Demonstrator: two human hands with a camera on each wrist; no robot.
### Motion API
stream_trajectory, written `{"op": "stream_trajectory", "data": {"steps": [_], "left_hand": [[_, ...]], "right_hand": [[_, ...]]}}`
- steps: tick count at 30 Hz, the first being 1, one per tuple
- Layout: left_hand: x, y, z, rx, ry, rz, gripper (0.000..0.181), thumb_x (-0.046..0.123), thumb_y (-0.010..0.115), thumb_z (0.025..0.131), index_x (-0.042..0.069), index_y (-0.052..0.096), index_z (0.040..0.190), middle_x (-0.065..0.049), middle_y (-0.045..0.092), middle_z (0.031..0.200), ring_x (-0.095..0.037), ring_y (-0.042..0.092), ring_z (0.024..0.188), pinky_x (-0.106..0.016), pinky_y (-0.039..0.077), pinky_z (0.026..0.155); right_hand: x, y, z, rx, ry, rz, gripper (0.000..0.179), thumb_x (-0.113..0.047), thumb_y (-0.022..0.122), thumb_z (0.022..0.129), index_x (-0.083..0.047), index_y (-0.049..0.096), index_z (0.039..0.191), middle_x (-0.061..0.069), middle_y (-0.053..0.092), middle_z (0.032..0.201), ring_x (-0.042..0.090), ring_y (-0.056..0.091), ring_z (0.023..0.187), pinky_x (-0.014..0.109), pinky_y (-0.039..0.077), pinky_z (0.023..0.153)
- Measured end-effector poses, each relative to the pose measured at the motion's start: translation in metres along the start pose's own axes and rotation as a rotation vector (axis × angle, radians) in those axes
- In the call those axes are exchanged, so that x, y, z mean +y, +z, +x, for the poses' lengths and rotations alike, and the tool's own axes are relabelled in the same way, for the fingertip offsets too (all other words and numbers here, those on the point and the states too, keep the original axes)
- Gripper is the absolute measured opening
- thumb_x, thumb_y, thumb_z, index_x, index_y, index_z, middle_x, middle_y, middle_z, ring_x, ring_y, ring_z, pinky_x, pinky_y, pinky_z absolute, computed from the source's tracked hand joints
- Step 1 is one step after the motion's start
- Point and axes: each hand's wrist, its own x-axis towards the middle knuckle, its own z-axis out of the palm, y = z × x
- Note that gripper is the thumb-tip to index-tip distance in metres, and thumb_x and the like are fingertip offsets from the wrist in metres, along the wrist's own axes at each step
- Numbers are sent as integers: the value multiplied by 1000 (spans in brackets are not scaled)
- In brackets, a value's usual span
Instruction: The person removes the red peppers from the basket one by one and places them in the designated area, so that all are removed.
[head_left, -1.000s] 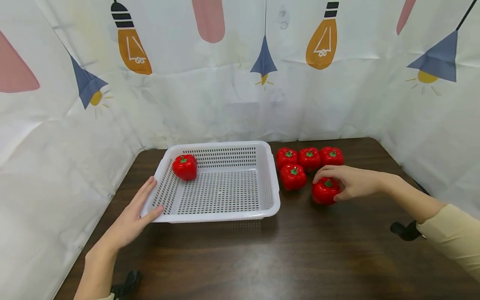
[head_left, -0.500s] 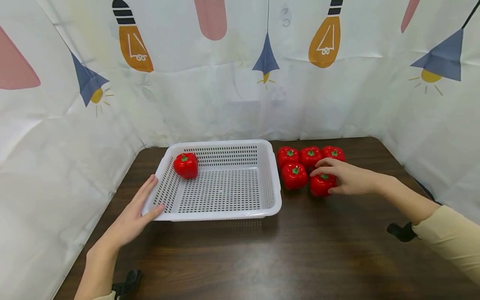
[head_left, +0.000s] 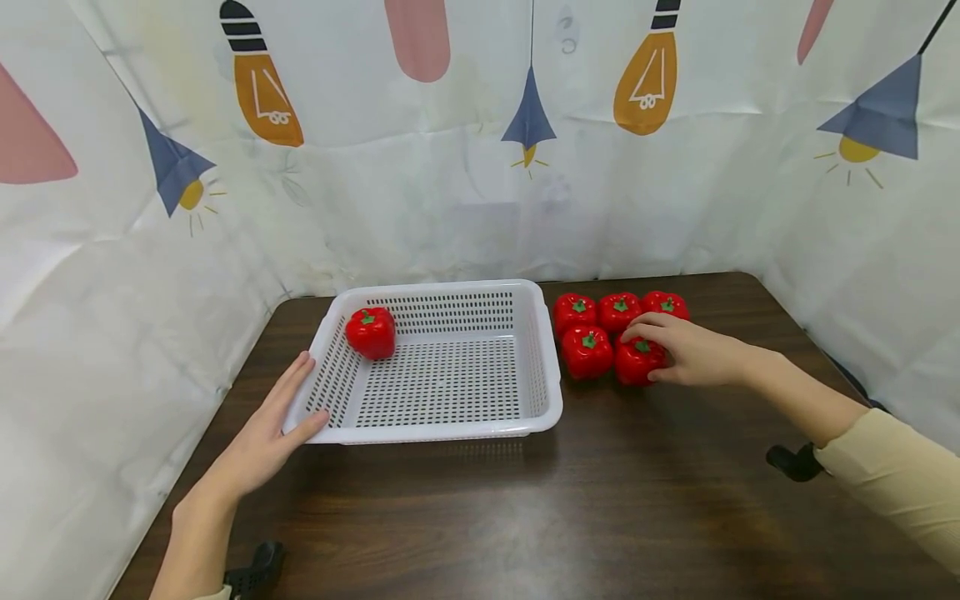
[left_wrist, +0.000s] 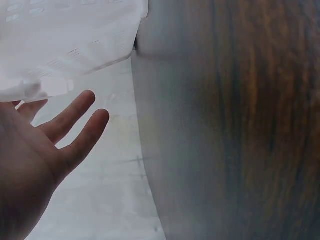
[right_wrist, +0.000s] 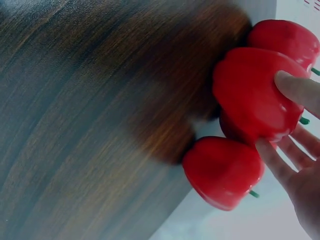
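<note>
My right hand (head_left: 693, 350) holds a red bell pepper (head_left: 635, 363) with a green stem, thumb on its near side and fingers over the far side. In the right wrist view, the held pepper (right_wrist: 250, 90) overlaps other peppers around it. Just left of it sits another pepper (head_left: 586, 352), and a row of three, including the middle pepper (head_left: 618, 310), lies behind. My left hand (head_left: 258, 446) rests with straight, spread fingers at the left rim of a white perforated basket (head_left: 442, 432). One red pepper (head_left: 371, 333) is inside the basket's back left corner.
A dark wooden table (head_left: 480, 517) carries everything. White curtain fabric (head_left: 435, 200) printed with lamps and bulbs encloses its back and sides. A black strap device (head_left: 258, 567) is on the left wrist, and a similar device (head_left: 795, 462) is at the right.
My right hand has moved the held pepper left and slightly back, up beside the neighbouring pepper. The left hand and the basket stay where they were.
</note>
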Motion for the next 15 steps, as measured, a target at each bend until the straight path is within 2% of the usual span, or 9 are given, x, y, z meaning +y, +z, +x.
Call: {"op": "stream_trajectory", "data": {"steps": [15], "left_hand": [[1,0,-1,0,-22,14,84,26,68,99,21,18,166,-5,9,172,-44,28,146,-12,21,105]], "right_hand": [[1,3,2,60,-43,-70,57,-5,89,78,-8,63,128,12,56,133,32,51,121,50,54,90]]}}
